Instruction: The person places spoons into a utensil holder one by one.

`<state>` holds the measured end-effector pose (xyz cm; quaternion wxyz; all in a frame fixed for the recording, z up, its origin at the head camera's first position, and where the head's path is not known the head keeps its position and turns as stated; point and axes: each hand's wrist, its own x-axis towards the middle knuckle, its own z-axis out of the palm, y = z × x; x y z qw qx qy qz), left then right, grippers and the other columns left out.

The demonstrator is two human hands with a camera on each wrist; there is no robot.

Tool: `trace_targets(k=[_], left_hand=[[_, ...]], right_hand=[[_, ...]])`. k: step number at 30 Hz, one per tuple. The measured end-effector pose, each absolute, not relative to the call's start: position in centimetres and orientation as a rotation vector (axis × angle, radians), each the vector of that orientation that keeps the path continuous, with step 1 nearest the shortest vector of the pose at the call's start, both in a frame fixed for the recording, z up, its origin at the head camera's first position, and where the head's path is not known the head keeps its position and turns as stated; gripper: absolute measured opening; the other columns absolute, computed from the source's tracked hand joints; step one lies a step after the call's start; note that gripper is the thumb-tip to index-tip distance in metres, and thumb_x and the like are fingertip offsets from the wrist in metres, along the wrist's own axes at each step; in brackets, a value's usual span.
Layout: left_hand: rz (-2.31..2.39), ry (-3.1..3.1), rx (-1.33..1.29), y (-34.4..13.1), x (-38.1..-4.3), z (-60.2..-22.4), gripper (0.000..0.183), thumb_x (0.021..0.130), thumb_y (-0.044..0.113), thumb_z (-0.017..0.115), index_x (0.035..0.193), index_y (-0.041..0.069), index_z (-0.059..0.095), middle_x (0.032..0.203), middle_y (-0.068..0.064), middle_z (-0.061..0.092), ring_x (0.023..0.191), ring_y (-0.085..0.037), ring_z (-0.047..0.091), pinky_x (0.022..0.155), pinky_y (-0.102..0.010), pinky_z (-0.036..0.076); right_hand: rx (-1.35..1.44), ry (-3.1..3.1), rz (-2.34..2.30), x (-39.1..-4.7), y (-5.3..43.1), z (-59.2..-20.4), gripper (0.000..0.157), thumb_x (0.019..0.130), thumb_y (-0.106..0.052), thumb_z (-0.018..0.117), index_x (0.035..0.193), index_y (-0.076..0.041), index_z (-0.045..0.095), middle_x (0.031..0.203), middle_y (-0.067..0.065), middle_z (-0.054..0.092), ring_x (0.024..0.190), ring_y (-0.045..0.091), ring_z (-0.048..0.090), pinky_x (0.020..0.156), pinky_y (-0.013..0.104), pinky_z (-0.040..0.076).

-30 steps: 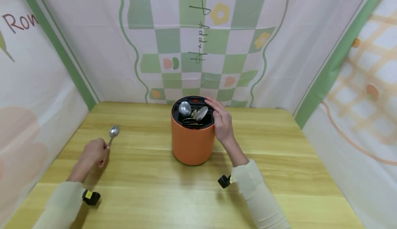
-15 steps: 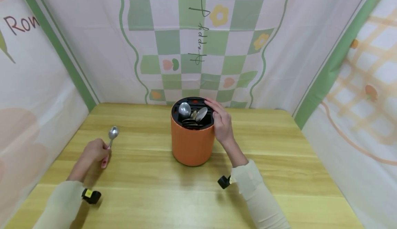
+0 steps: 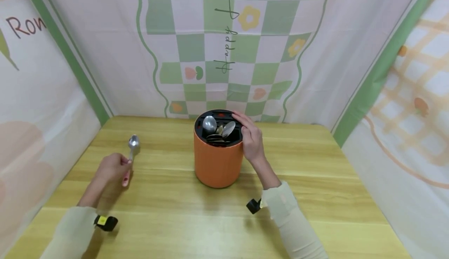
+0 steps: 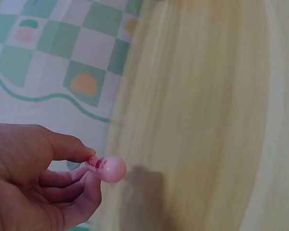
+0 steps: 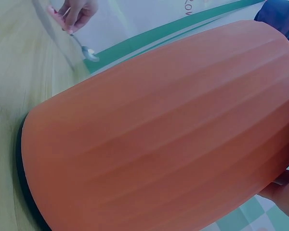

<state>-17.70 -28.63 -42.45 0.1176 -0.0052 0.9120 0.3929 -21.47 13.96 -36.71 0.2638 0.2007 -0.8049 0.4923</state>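
A metal spoon (image 3: 133, 142) with a pink handle is pinched near mid-length by my left hand (image 3: 111, 168), at the left of the table. Its bowl points away from me. In the left wrist view, the rounded pink end of the handle (image 4: 112, 169) sticks out past my thumb and fingers. My right hand (image 3: 253, 139) rests against the right side and rim of an orange cylindrical utensil holder (image 3: 218, 167), its fingers fairly straight. Several metal spoons (image 3: 209, 125) stand bowl-up in the holder's black slotted top. In the right wrist view the holder's side (image 5: 159, 134) hides most of that hand.
The wooden table (image 3: 168, 216) carries the holder near its middle. Behind it hangs a green-and-white checked cloth (image 3: 242, 68). Printed cloth walls also border the left and right sides.
My left hand has shifted slightly right with the spoon, which has turned more upright in the head view, and its pink handle has come into sight. My right hand and the utensil holder have stayed put.
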Motion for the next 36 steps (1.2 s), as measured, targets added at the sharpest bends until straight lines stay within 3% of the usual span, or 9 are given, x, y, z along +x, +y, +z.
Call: trace_targets(k=[8,14,23,29,36], left_hand=[[1.261,2.706,0.064,-27.1,-18.0,-41.4,0.030,0.098,0.011,0.055,0.114,-0.015,0.059,0.083,-0.021,0.070,0.061,-0.020,0.068,0.063,-0.039,0.061],[1.178,2.837,0.111,-25.8,-17.8,-40.4,0.029,0.095,0.011,0.060,0.111,-0.013,0.062,0.090,-0.020,0.072,0.069,-0.016,0.068,0.069,-0.035,0.060],[1.170,2.917,0.142,-23.9,-17.4,-39.0,0.029,0.096,0.016,0.061,0.112,-0.008,0.063,0.093,-0.018,0.072,0.085,-0.026,0.070,0.072,-0.035,0.060],[1.206,2.976,0.180,-22.4,-17.2,-38.2,0.027,0.094,0.014,0.063,0.110,-0.008,0.064,0.097,-0.021,0.071,0.085,-0.027,0.069,0.070,-0.032,0.059],[1.241,3.039,0.224,-20.9,-16.9,-37.6,0.025,0.093,0.011,0.064,0.109,-0.008,0.065,0.098,-0.021,0.071,0.085,-0.028,0.069,0.073,-0.035,0.060]], right_hand=[[0.539,-2.178,1.342,-21.5,14.0,-36.8,0.050,0.093,-0.009,0.033,0.131,-0.006,0.066,0.142,0.010,0.059,0.139,0.025,0.048,0.116,0.048,0.037],[0.537,-2.175,1.354,-21.5,14.0,-36.8,0.050,0.094,-0.009,0.033,0.131,-0.006,0.065,0.142,0.013,0.058,0.139,0.025,0.048,0.116,0.049,0.036],[0.538,-2.171,1.349,-21.5,14.0,-36.8,0.050,0.093,-0.009,0.034,0.131,-0.006,0.065,0.142,0.009,0.059,0.139,0.024,0.048,0.117,0.048,0.036],[0.542,-2.166,1.366,-21.6,14.1,-36.8,0.050,0.093,-0.008,0.033,0.131,-0.006,0.066,0.142,0.010,0.059,0.139,0.025,0.048,0.116,0.049,0.036],[0.547,-2.171,1.349,-21.6,14.1,-36.9,0.050,0.093,-0.008,0.034,0.131,-0.005,0.065,0.142,0.013,0.058,0.139,0.026,0.048,0.116,0.049,0.037]])
